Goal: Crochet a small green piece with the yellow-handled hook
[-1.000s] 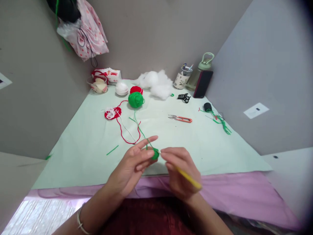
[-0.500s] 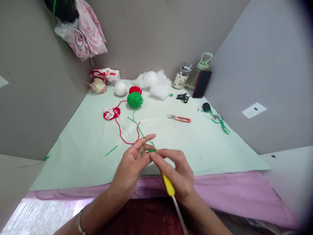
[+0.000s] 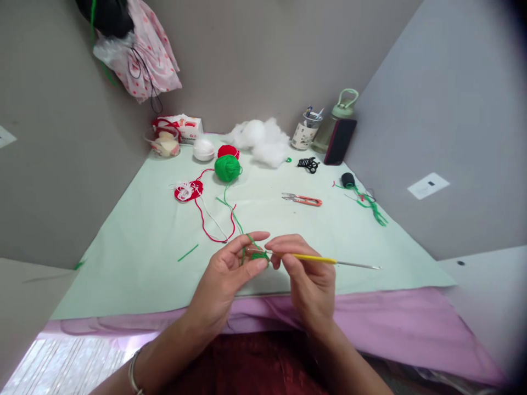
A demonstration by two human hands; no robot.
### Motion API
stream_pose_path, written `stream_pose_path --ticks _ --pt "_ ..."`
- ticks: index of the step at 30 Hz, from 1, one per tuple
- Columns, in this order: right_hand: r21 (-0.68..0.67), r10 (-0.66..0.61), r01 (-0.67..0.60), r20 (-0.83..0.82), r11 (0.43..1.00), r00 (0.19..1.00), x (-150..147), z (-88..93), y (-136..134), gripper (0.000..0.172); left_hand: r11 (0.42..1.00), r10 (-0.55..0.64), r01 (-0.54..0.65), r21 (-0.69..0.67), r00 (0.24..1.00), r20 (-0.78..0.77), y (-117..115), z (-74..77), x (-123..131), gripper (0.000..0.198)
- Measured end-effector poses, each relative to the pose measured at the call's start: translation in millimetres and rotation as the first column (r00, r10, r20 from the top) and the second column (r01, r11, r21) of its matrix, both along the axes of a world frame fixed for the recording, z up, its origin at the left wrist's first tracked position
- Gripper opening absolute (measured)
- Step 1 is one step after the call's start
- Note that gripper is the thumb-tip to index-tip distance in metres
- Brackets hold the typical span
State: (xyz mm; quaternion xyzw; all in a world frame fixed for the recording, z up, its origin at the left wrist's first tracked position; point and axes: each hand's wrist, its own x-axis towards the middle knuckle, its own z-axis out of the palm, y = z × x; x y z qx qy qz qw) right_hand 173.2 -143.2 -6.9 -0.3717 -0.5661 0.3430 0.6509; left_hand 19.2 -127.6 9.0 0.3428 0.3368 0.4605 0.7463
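Near the table's front edge, my left hand pinches a small green crocheted piece, with green yarn running over its raised index finger. That yarn leads back to a green ball. My right hand grips a crochet hook with a yellow handle. The hook lies nearly level, its thin front end at the green piece and its rear metal end pointing right. How the hook tip sits in the stitches is too small to tell.
Orange snips lie beyond my right hand. A red crocheted piece with white yarn is at left. Farther back are white stuffing, a black clip, a pen holder, a phone and a bottle.
The hook has swung from pointing steeply down toward me to nearly level, its rear end now to the right. My right hand has turned with it and shifted slightly right.
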Motion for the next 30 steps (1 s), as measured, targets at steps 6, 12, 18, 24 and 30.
stream_pose_path --ticks 6,12,18,24,30 --pt "-0.025 0.039 -0.041 -0.079 0.999 0.996 1 -2.9 0 0.019 0.998 -0.047 0.046 -0.04 0.999 -0.006 2 2.3 -2 0.039" --pt "-0.07 0.046 -0.058 -0.172 0.996 0.984 0 -2.5 3 0.017 1.0 -0.007 0.009 0.021 0.995 -0.095 2 1.3 -4 0.031" --pt "-0.148 0.083 -0.135 -0.316 0.98 0.945 2 3.3 5 0.02 0.999 0.045 -0.042 0.03 0.992 -0.118 2 1.4 -6 0.031" --pt "-0.092 0.043 -0.056 -0.138 0.994 0.99 5 7.2 -2 0.023 0.99 0.068 -0.043 0.134 0.98 -0.186 1 -7.1 -9 0.031" --pt "0.078 -0.02 0.014 0.078 0.997 0.997 6 9.3 -11 0.025 0.957 0.143 -0.043 0.289 0.931 -0.336 0 -4.8 -12 0.027"
